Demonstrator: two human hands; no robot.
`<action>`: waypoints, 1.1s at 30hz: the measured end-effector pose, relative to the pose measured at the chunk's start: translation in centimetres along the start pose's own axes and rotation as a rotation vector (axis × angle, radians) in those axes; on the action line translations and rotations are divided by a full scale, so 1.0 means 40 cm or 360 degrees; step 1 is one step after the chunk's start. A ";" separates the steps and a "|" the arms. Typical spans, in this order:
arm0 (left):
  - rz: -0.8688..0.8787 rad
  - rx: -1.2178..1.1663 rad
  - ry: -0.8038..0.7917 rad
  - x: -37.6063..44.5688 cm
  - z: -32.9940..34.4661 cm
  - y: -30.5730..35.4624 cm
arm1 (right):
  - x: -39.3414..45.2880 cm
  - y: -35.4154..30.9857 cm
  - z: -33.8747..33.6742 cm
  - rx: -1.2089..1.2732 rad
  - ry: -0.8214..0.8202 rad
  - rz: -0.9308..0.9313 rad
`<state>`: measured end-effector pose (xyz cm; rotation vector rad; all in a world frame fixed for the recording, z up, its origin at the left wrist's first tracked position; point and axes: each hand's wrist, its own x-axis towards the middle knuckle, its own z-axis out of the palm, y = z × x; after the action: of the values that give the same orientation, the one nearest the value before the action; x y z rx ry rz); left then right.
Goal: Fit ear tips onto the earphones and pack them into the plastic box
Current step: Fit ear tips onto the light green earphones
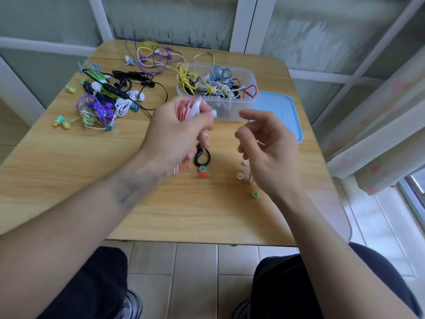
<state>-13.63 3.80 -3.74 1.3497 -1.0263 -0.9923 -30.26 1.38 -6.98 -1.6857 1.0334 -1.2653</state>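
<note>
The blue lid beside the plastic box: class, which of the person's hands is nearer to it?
Right. The right hand hovers just left of the blue lid; the left hand is further left.

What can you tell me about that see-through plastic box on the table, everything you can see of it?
The plastic box is a clear, rounded oblong tub that looks like thin translucent plastic. It stands upright and open on the far right part of the wooden table, with no lid on it. Inside lie tangled earphones: yellow, blue, white, red and black cords. A light blue lid lies flat beside it on the right. The left hand holds a pink and white bundle just in front of it.
</note>
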 end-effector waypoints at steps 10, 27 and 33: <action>0.0317 0.0143 -0.0041 0.231 0.067 0.238 | 0.028 0.023 -0.025 -0.0097 0.0249 0.0094; 0.0457 0.1951 -0.0284 0.350 0.139 0.104 | 0.055 0.031 -0.019 -0.0207 0.0117 0.0069; 0.0916 0.1839 -0.0403 0.355 0.125 0.081 | 0.056 0.028 -0.022 -0.0236 0.0111 0.0063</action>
<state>-14.73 -11.24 -0.62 1.6397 -2.2092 -0.0506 -30.91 -1.20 -7.04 -1.7323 1.2228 -1.2561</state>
